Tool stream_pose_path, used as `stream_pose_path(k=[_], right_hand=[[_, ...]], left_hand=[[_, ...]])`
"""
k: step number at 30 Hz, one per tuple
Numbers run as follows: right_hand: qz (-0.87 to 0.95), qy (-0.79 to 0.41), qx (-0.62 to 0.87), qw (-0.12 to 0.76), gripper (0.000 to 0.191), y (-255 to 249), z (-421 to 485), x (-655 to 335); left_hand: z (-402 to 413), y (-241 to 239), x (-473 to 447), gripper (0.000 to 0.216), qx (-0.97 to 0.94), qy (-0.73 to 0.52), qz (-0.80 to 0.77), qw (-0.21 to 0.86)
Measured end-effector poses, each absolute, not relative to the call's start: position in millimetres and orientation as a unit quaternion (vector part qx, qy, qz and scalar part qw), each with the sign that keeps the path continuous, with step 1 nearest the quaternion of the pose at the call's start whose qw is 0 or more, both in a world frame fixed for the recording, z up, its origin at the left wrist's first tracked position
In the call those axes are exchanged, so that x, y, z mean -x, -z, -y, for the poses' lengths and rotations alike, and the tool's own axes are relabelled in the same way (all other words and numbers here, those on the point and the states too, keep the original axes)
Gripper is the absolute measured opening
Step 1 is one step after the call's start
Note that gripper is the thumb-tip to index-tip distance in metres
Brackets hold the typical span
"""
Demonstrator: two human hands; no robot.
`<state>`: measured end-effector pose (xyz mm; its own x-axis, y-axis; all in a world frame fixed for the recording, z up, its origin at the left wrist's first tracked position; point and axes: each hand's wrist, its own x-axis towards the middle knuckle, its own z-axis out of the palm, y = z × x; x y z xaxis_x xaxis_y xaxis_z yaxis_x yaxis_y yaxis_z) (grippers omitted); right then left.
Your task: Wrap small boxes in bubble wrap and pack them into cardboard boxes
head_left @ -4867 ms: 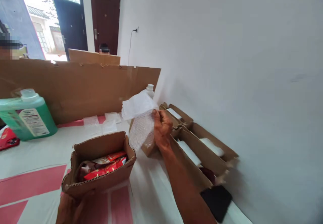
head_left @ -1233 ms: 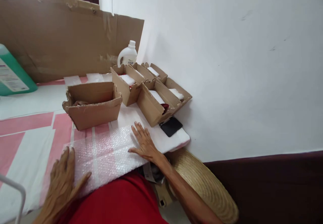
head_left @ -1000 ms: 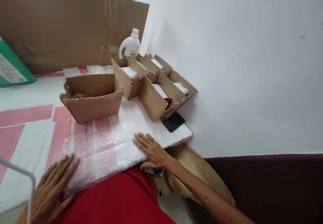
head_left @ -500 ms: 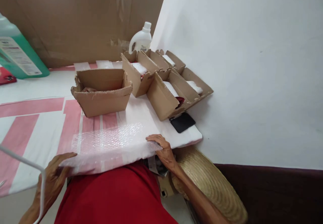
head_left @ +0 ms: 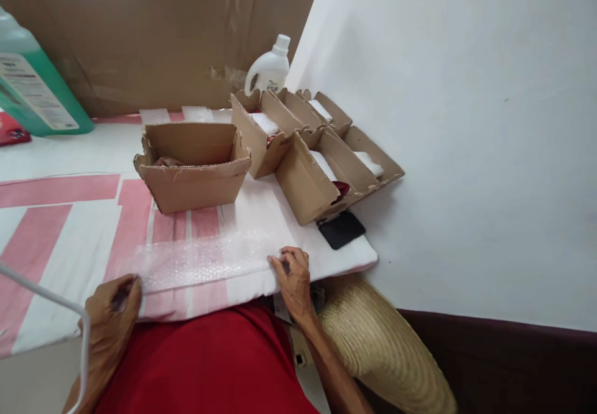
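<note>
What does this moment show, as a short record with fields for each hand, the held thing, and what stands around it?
left hand: left hand grips the left end of the bubble wrap sheet at the table edge
right hand: right hand pinches the sheet's right end
sheet: flat along the near edge, stretched between both hands
behind sheet: open cardboard box; more open boxes to its right, by the wall
far: white bottle, green jug, cardboard panel
near boxes: black phone
below table: straw hat

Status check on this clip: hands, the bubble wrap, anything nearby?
Left hand and right hand pinch opposite ends of the bubble wrap, folded flat at the table edge. Open cardboard box just behind it, not touching.
</note>
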<state>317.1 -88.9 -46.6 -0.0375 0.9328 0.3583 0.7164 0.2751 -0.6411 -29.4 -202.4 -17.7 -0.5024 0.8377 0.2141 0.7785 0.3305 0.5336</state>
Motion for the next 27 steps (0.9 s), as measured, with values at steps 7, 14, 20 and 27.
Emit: stream_pose_path(k=[7, 14, 20, 27], right_hand=[[0.692, -0.138, 0.597, 0.382, 0.027, 47, 85, -313], [0.695, -0.159, 0.617, 0.333, 0.032, 42, 76, -316], [0.698, -0.163, 0.625, 0.309, 0.031, 40, 72, -316], [0.671, -0.105, 0.647, 0.347, 0.019, 38, 73, -323]], left_hand=[[201, 29, 34, 0.037, -0.556, -0.268, -0.784, -0.059], [191, 9, 14, 0.044, -0.576, -0.264, -0.764, -0.120], [164, 28, -27, 0.051, -0.812, -0.228, -0.536, -0.043], [162, 47, -37, 0.058, -0.834, -0.182, -0.518, -0.060]])
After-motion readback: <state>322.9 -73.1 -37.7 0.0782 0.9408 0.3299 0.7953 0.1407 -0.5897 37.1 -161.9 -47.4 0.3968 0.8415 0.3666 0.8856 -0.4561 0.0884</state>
